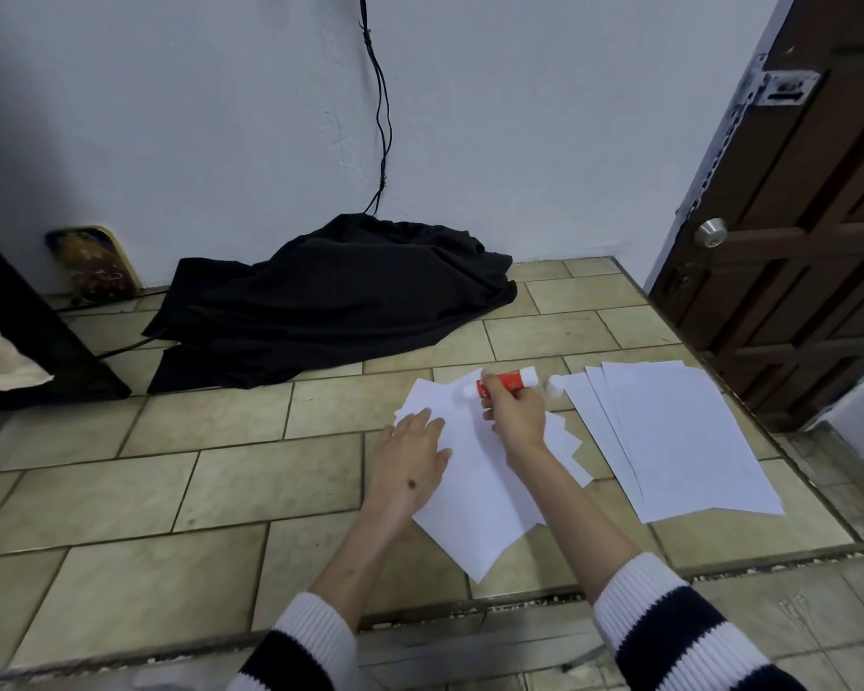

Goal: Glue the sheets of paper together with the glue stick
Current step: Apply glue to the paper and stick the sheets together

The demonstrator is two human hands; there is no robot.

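Paper (475,491): smooth white sheets in a loose, skewed pile on glazed beige floor tiles (220,491). Left hand (410,461) flat on the pile's left edge, fingers spread, holding nothing. Right hand (517,413) fingers closed round a red glue stick (512,380), white tip apparently touching the top sheet. White cap (554,385) beside it. Second fanned stack (679,441) lies right. Crumpled black cloth (330,301) by the wall.

Two hands (412,456) (517,416) show, with one glue stick (507,380) and one loose cap (554,386). Paper lies in two piles (475,501) (679,441); sheets per pile cannot be counted. One black cloth (330,301) lies by one door (809,231).
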